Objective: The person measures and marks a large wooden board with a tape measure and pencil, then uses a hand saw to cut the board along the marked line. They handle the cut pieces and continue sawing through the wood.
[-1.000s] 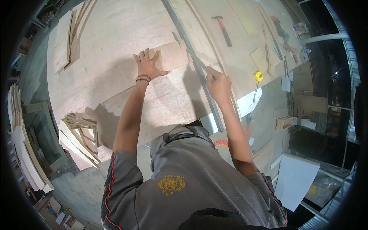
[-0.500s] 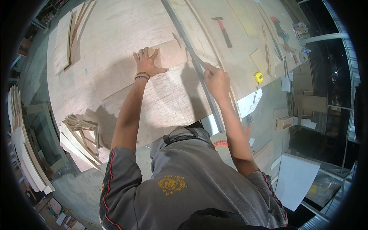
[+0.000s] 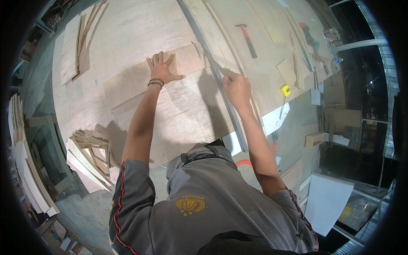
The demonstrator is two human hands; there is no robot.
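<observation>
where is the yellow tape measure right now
In the head view, the yellow tape measure lies right of the right hand, near the edge of the worktable; the red-and-black hammer is farther up and left.

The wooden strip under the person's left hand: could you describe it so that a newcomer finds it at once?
On the large pale plywood sheet, look left of the long grey bar. A rectangular wooden strip lies there slantwise, its right end near the bar. Unlike the wood pieces toward the sheet's left edge, it has the left hand spread on it.
</observation>
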